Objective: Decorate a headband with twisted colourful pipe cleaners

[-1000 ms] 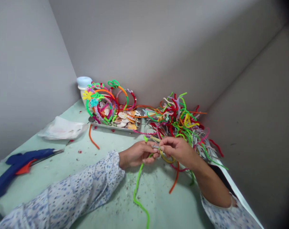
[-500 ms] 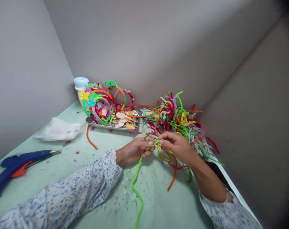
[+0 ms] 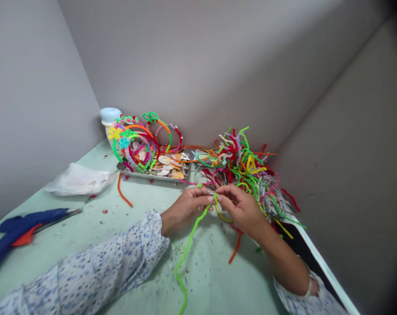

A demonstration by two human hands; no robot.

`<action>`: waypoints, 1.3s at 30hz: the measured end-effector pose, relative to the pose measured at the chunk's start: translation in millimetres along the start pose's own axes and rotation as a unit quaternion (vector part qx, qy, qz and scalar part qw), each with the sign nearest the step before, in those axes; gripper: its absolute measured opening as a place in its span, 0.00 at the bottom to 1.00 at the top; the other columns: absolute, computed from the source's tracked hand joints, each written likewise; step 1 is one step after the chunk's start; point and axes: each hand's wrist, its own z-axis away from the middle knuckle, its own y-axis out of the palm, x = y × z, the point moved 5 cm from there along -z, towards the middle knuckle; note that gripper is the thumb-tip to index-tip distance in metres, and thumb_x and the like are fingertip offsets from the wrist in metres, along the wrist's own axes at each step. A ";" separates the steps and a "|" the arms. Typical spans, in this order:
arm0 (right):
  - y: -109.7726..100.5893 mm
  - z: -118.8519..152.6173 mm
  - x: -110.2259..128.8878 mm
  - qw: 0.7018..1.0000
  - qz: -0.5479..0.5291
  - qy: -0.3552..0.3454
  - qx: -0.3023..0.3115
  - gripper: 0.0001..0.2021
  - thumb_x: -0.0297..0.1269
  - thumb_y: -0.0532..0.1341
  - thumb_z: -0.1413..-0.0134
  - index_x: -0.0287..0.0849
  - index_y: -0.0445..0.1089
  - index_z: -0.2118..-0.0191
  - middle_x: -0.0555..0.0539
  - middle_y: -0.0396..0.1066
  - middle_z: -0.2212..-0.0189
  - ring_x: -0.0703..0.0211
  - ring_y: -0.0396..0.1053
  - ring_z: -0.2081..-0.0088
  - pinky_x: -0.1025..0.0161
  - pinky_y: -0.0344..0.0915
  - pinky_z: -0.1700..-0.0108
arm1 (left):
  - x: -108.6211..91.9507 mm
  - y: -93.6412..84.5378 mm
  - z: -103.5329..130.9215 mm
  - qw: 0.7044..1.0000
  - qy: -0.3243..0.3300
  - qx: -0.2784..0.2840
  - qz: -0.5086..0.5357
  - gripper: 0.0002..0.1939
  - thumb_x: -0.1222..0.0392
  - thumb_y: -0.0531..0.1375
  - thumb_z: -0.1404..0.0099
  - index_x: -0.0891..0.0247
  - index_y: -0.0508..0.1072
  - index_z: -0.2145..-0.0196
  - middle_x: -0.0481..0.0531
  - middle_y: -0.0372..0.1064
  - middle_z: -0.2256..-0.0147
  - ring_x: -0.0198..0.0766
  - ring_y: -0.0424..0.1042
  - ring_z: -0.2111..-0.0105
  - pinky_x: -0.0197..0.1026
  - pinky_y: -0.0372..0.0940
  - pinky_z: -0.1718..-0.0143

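Note:
A bright green pipe cleaner [image 3: 188, 245] is pinched between my two hands, its long tail curving down toward the front of the table. My left hand [image 3: 190, 204] grips it with thumb and fingers closed. Close beside it, my right hand [image 3: 242, 209] pinches the same strand near a small green twist at the fingertips. A thin piece lies across between the fingers, too small to make out. Below the right fingers shows part of a yellow pipe cleaner [image 3: 222, 217]; whether it is held I cannot tell.
Behind my hands, a metal tray [image 3: 146, 176] bears shells and pipe-cleaner-wrapped hoops [image 3: 142, 135]. A tangled pile of pipe cleaners [image 3: 241, 162] lies right of it. A blue glue gun [image 3: 31, 221], a plastic bag [image 3: 80, 179] and a blue-lidded bottle [image 3: 110, 115] stand left.
The green tail has swung slightly left, and my left fingers have moved closer to the right fingertips. A yellow pipe cleaner end now shows beside my right forearm.

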 end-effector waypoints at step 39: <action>3.2 17.0 27.7 0.935 0.270 -0.193 -0.123 0.09 0.30 0.51 0.40 0.42 0.64 0.56 0.44 0.72 0.64 0.58 0.71 0.61 0.62 0.66 0.57 | -25.0 20.3 18.3 0.960 0.105 -0.159 -0.203 0.08 0.58 0.59 0.42 0.65 0.70 0.75 0.44 0.62 0.79 0.29 0.60 0.77 0.33 0.55 0.73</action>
